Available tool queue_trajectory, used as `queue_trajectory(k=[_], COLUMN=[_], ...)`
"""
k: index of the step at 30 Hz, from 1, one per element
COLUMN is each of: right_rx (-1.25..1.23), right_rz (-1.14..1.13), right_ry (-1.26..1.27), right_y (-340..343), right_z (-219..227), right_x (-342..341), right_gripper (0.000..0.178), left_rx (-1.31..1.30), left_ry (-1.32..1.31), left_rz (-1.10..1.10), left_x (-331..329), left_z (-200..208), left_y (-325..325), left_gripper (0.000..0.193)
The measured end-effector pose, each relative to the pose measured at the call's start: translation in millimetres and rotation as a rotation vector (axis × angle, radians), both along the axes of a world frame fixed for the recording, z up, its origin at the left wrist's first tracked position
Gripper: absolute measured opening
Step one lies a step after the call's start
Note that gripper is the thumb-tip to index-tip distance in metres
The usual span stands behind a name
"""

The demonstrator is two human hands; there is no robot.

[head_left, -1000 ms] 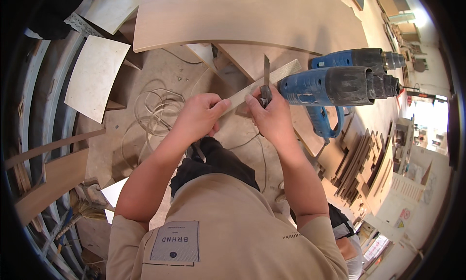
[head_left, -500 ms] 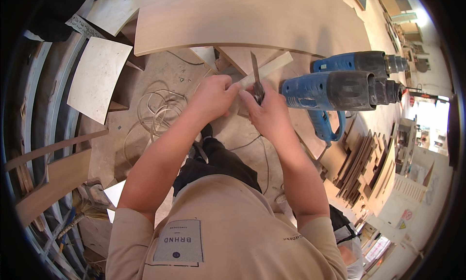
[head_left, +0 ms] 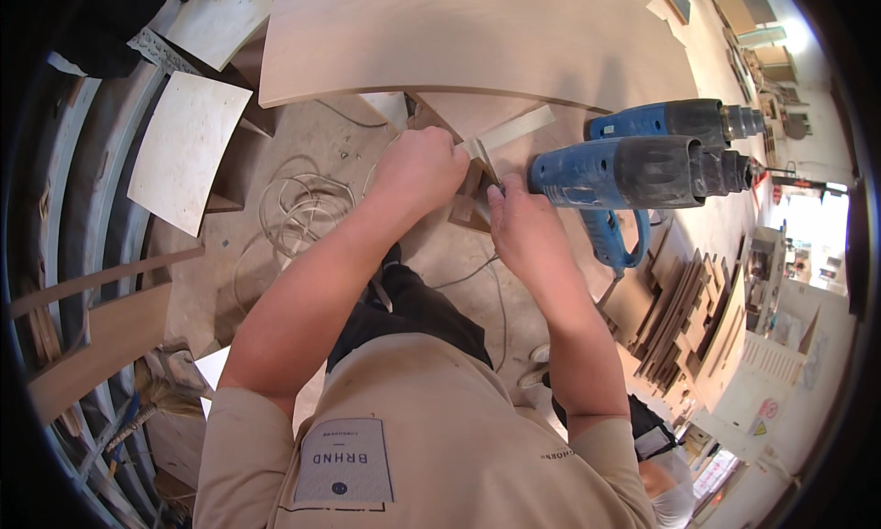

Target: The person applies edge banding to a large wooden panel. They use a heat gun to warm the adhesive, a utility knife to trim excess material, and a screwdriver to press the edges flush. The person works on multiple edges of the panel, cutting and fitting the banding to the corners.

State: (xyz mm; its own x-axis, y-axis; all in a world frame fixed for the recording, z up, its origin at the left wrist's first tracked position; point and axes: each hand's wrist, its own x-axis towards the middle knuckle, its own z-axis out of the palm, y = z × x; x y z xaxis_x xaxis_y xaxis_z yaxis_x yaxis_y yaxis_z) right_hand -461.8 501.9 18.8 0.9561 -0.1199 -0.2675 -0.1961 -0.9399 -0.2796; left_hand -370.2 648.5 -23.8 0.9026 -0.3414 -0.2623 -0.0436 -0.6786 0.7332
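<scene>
My left hand (head_left: pixel 420 173) is closed on one end of a pale, flat strip (head_left: pixel 519 128), which sticks out past the fingers to the upper right. My right hand (head_left: pixel 530 224) grips a knife (head_left: pixel 487 165) with a narrow dark blade. The blade lies against the strip just beside my left fingers; its handle is mostly hidden in my palm. Right of my hands are two blue-and-black heat guns, the nearer one (head_left: pixel 601 171) close to my right fingers and the other (head_left: pixel 656 121) behind it.
A large wooden panel (head_left: pixel 459 38) spans the space ahead. Coiled cable (head_left: pixel 307 208) lies on the floor at left, near a pale board (head_left: pixel 191 151) and metal rails (head_left: pixel 64 171). Stacked boards (head_left: pixel 684 313) stand at right. Another person (head_left: pixel 656 442) is partly visible at lower right.
The knife blade has swung from pointing up and away to lying against the strip. My right hand has moved right and nearer to me; my left hand has turned and shifted slightly right.
</scene>
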Motion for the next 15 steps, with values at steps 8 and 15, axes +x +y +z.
queue_trajectory(k=[8, 15], right_rx=[-0.039, -0.045], right_rz=[-0.011, -0.009], right_ry=[0.035, 0.043], right_y=[1.4, 3.8], right_z=[-4.2, -3.7], right_x=[3.0, 6.9], right_gripper=[0.03, 0.032], left_rx=[0.048, 0.052], left_ry=[0.007, -0.002], left_rz=[-0.016, 0.004], left_x=[4.9, 4.3], left_z=[0.2, 2.9], left_y=[-0.6, 0.8], left_gripper=[0.035, 0.036])
